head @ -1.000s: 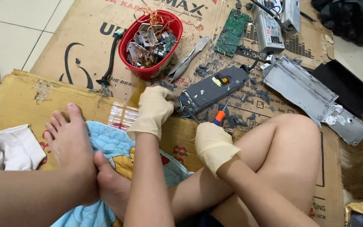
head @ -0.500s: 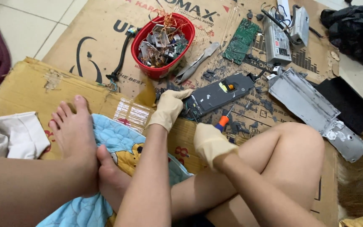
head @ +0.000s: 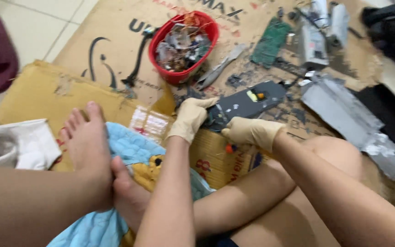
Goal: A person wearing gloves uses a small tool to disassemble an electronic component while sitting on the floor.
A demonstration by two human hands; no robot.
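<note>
Head view: seated on floor, legs crossed, both gloved hands on one workpiece.
Landmark: red bowl [head: 184, 43] of mixed scrap parts, on flattened cardboard [head: 115, 50].
Workpiece: dark grey electronics casing [head: 248, 103], long and flat, yellow and orange spots on top; just below-right of bowl, lying on cardboard.
Left hand [head: 190, 118]: cream glove, fingers curled over near end of casing, pressing it down; closed on it.
Right hand [head: 252, 132]: cream glove, fist closed around tool with orange handle tip [head: 229, 148] showing beneath; working end hidden, apparently at near edge of casing.
Pose, left arm: forearm straight up from bottom of frame, wrist bent forward, palm down.
Pose, right arm: forearm in from lower right over knee, wrist turned inward, knuckles up.
Step judged: prying or unscrewing at near end of casing.
Technique note: keep left palm flat for firm hold; keep tool tip angled away from left fingers; short controlled force, since slip likely on smooth casing.
Further from bowl, right: green circuit board [head: 270, 41], grey metal cover [head: 344, 114].
Image quality: motion blur, fine detail unclear.
</note>
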